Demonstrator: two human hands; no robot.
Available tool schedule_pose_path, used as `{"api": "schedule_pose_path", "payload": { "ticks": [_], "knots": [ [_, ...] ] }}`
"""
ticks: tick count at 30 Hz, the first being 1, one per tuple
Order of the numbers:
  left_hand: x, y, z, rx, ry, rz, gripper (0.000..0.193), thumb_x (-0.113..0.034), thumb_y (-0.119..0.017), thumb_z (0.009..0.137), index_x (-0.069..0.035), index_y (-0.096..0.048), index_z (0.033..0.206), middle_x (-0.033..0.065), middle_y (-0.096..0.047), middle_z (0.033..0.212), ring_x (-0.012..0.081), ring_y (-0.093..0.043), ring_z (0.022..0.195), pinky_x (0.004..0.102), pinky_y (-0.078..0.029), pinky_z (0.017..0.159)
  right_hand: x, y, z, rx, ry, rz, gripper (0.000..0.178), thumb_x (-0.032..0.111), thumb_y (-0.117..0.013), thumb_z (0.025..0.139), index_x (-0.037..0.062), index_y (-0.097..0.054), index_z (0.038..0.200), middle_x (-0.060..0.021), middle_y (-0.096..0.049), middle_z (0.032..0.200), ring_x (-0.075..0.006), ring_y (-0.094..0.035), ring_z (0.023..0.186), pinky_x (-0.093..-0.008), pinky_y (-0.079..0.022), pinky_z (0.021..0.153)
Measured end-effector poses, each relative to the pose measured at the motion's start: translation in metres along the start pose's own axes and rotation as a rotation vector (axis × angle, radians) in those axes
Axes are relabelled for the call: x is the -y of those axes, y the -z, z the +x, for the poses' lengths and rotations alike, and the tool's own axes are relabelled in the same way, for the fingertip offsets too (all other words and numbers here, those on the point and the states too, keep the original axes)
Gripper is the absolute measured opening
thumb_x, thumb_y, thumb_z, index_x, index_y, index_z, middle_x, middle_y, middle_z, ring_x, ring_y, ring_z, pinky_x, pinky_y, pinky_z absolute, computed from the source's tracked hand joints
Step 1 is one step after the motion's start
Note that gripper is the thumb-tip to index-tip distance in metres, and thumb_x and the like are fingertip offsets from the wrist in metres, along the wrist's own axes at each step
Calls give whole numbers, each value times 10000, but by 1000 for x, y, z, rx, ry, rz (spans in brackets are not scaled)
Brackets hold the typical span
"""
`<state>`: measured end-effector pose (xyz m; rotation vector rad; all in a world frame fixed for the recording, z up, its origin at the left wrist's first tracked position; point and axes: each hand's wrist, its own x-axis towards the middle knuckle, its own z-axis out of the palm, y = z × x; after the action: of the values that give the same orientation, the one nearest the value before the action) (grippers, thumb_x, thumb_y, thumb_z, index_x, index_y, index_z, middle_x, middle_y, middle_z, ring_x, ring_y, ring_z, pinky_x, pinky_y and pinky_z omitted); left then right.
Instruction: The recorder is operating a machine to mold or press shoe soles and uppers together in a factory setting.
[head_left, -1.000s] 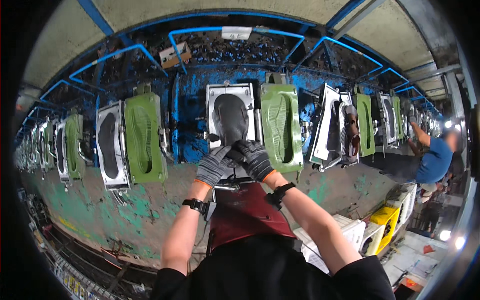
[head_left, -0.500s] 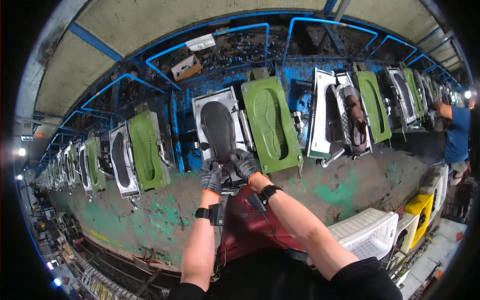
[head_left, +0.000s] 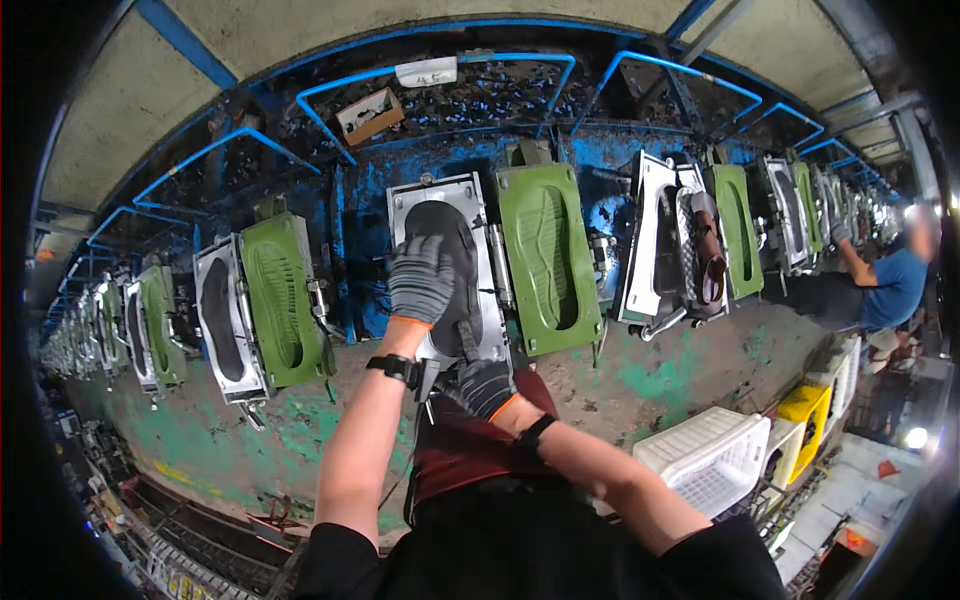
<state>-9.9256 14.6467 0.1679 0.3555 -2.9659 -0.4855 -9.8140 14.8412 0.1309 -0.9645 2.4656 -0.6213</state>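
Observation:
A dark grey sole-shaped piece (head_left: 455,235) lies in the silver frame of an open shoe mould (head_left: 490,300) before me. My left hand (head_left: 420,280), in a grey striped glove, rests on its middle with the fingers stretched out. Lower down, at the near end of the same frame, is my right hand (head_left: 485,388), gloved alike. Its fingers are partly blurred against the dark piece, so their grip does not show. Hinged to the frame's right side stands a green mould half (head_left: 549,250) with a ribbed sole-shaped hollow.
More open moulds line both sides, one with a brown shoe (head_left: 708,250) on it. A small cardboard box (head_left: 370,117) sits behind blue rails. White (head_left: 705,455) and yellow crates (head_left: 808,430) stand at the lower right. A co-worker (head_left: 890,285) works farther right.
My left hand has moved from the piece's near end up onto its middle, fingers straightened. My right hand has dropped lower, toward me. The view has shifted slightly.

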Motion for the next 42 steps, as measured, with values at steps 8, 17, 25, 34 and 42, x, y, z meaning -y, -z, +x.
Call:
{"api": "schedule_pose_path", "payload": {
  "ticks": [8, 17, 25, 34, 42],
  "knots": [
    [8, -41, 19, 65, -177, 92, 801, -497, -626, 897, 49, -497, 1468, 306, -382, 1566, 538, -262, 1472, 637, -169, 1232, 45, 25, 3, 322, -196, -104, 453, 304, -726, 847, -23, -668, 1155, -296, -706, 1108, -311, -723, 668, -441, -551, 529],
    [-10, -28, 46, 51, -59, 169, 876, -591, -663, 855, 55, -530, 1432, 269, -463, 1514, 472, -348, 1438, 626, -201, 1217, 23, 36, 5, 475, -147, 11, 1196, 379, -806, 784, -166, -73, 1556, -315, -678, 1077, -357, -706, 697, -457, -549, 573],
    [-18, -45, 3, -35, -208, 147, 807, -466, -657, 884, 70, -482, 1461, 285, -406, 1556, 525, -285, 1469, 643, -158, 1230, -6, -4, -12, 279, -17, 85, 845, 421, -799, 727, -76, -515, 1349, -296, -673, 1159, -344, -715, 780, -462, -559, 644],
    [-37, -47, -2, 89, -85, 346, 915, -607, -591, 891, 37, -432, 1522, 226, -343, 1616, 533, -220, 1489, 674, -98, 1229, -16, -7, -33, 641, 14, 67, 758, 491, -759, 796, -12, -588, 1337, -244, -645, 1289, -388, -656, 1114, -521, -538, 885],
    [-30, -56, 3, 33, -70, 122, 838, -583, -649, 865, -52, -511, 1499, 149, -427, 1589, 462, -286, 1482, 626, -179, 1231, -52, -50, -16, 592, 294, -295, 476, 214, -692, 830, 93, -655, 1288, -139, -751, 1079, -321, -734, 985, -461, -578, 769]
  ]
}}
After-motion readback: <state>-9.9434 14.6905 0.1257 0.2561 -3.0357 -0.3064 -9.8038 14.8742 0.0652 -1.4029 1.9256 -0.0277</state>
